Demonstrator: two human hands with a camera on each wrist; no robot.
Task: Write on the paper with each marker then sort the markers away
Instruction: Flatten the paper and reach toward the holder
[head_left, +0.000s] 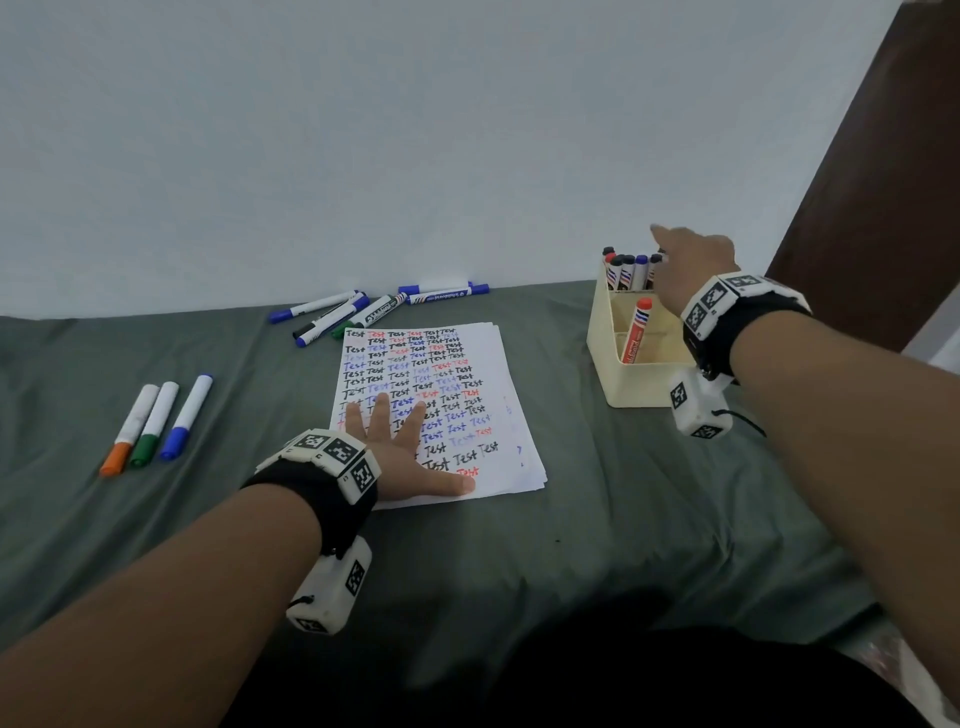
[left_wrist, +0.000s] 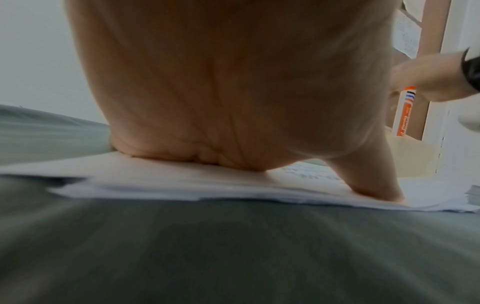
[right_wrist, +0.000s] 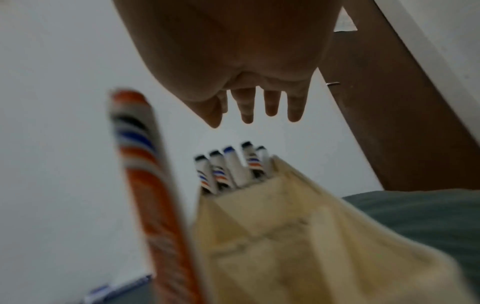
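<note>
1. The left hand (head_left: 410, 452) lies flat on the paper (head_left: 498, 395), fingers (head_left: 382, 413) spread and straight, thumb stretched along the sheet's near edge; the paper, covered in rows of "Test" in black, blue and red, sits mid-way across the grey-green sheet (head_left: 623, 545) that covers the surface.
2. The right hand (head_left: 691, 265) hovers above the back compartment of the cream organiser (head_left: 639, 384), fingers (right_wrist: 270, 105) straight, slightly apart and holding nothing; the organiser stands toward the far right edge.
3. A cluster of capped markers (head_left: 631, 270) stands upright in that back compartment, just below the fingertips; whether a fingertip touches a cap is hard to tell, since the wrist view is blurred.
4. A red marker (head_left: 636, 330) leans alone in a nearer compartment, cap up.
5. A loose pile of markers (head_left: 374, 309) lies along the far edge, beyond the paper's top.
6. Three markers, capped orange (head_left: 130, 431), green (head_left: 153, 423) and blue (head_left: 187, 415), lie side by side toward the left edge, well apart from the paper.
</note>
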